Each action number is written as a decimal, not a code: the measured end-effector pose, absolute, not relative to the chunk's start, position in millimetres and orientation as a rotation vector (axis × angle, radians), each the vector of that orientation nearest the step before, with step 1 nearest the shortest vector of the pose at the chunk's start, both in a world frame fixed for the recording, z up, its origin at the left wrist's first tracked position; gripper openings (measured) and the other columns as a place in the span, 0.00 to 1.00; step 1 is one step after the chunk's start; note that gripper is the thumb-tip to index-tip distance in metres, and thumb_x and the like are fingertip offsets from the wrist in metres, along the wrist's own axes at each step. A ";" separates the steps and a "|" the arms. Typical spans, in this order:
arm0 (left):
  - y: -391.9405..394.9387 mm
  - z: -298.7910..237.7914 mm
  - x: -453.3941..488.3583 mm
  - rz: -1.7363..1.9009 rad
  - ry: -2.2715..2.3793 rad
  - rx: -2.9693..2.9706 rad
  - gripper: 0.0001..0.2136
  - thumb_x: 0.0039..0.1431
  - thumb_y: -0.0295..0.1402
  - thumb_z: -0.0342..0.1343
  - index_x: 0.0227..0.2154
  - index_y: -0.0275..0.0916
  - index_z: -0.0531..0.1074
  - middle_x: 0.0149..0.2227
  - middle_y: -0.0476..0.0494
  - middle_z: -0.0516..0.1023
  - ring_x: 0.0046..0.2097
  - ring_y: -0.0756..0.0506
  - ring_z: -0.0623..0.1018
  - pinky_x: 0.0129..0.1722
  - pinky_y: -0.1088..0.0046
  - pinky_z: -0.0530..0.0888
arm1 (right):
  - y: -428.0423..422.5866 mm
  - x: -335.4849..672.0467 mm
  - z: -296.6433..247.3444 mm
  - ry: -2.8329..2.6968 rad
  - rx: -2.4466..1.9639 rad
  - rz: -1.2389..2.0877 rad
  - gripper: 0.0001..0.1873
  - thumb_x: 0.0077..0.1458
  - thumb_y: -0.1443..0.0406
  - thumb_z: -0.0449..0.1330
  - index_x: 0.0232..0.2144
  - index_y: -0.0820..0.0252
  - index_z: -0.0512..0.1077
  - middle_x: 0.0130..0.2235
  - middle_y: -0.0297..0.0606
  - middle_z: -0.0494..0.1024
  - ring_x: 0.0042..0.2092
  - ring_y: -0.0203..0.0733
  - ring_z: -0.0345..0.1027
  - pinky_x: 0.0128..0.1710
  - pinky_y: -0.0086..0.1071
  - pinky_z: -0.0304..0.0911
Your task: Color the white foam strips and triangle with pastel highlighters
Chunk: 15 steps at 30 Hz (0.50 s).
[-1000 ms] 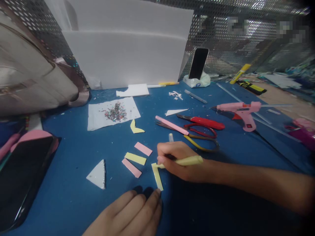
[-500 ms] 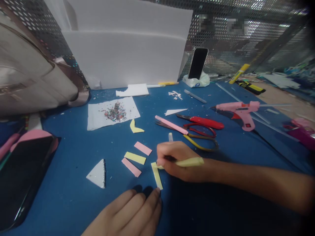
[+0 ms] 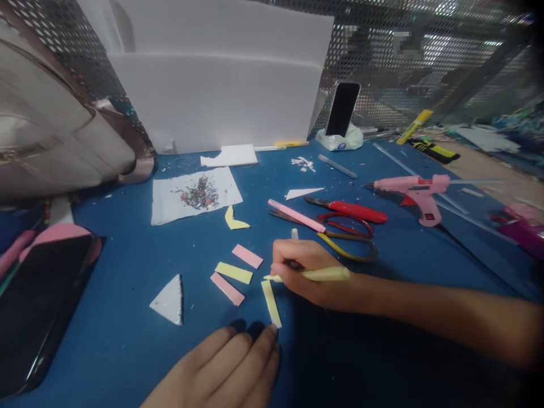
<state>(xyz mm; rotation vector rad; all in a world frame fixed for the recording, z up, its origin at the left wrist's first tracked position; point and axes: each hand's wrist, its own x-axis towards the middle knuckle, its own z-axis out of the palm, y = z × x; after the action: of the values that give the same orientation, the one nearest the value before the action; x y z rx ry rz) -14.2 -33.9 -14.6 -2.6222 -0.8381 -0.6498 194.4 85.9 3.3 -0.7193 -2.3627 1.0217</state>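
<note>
My right hand (image 3: 312, 275) is closed round a pale yellow pen (image 3: 325, 275), its tip just above the far end of a narrow yellow strip (image 3: 271, 303) lying on the blue table (image 3: 127, 351). My left hand (image 3: 225, 371) lies flat near the front edge, fingers together, one fingertip pressing the strip's near end. To the left lie a yellow strip (image 3: 233, 273), two pink strips (image 3: 247, 256) (image 3: 228, 289) and a white triangle (image 3: 169, 301).
Scissors (image 3: 335, 226) and a red cutter (image 3: 352, 211) lie just behind my right hand. A pink glue gun (image 3: 414, 192) rests at the right. A paper with glitter (image 3: 196, 195), white foam boards (image 3: 212, 79), a propped phone (image 3: 342, 110), a dark phone (image 3: 38, 306) and a bag (image 3: 55, 130) ring the table.
My right hand has lifted the pen tip slightly up and away from the strip's far end. My left hand has stayed in place.
</note>
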 end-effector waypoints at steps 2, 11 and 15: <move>-35.0 -13.9 -13.5 -0.651 -0.858 -2.632 0.19 0.71 0.23 0.38 0.44 0.40 0.76 0.47 0.50 0.78 0.43 0.47 0.74 0.47 0.66 0.67 | 86.0 194.5 2.8 -2.396 -0.665 1.037 0.12 0.63 0.63 0.52 0.27 0.59 0.59 0.28 0.29 0.63 0.29 0.33 0.56 0.29 0.28 0.50; -32.2 -12.4 -11.8 -0.655 -0.882 -2.635 0.19 0.71 0.23 0.38 0.42 0.40 0.76 0.47 0.50 0.78 0.42 0.47 0.74 0.46 0.67 0.67 | 85.5 194.7 2.9 -2.400 -0.676 1.043 0.11 0.63 0.63 0.54 0.27 0.59 0.61 0.29 0.29 0.65 0.31 0.32 0.58 0.31 0.27 0.52; -29.4 -14.5 -12.7 -0.680 -0.839 -2.601 0.19 0.70 0.23 0.38 0.41 0.40 0.76 0.47 0.49 0.78 0.42 0.47 0.75 0.46 0.67 0.67 | 85.4 194.6 2.1 -2.375 -0.768 0.991 0.12 0.63 0.65 0.52 0.27 0.59 0.59 0.28 0.29 0.64 0.30 0.32 0.57 0.30 0.28 0.51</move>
<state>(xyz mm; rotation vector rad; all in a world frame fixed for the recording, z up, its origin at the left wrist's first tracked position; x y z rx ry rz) -12.7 -29.4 -14.5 -2.6010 -0.8386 -0.6800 194.6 85.4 2.1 -0.7680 -2.3750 0.9913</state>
